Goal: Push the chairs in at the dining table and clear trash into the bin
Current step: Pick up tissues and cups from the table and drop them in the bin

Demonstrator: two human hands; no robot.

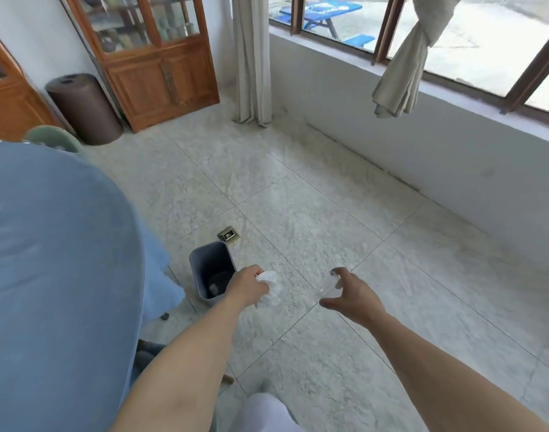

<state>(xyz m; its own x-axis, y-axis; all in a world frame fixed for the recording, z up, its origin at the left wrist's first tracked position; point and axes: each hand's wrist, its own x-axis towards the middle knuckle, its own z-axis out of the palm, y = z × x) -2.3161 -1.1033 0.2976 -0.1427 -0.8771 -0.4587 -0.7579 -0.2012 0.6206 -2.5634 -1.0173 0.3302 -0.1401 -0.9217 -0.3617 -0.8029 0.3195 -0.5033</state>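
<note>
Left hand [246, 283] grips crumpled tissue [270, 288] beside bin [198, 272] rim; right hand [349, 291] pinches clear plastic [326, 288]; tiled floor [329, 213] open rightward.

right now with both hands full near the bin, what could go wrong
The white tissue wad in the left hand hangs beside the grey bin, not over its opening, so letting go now would likely drop it on the floor. The clear plastic piece in the right hand is farther from the bin and looks loosely held; it could slip.
</note>
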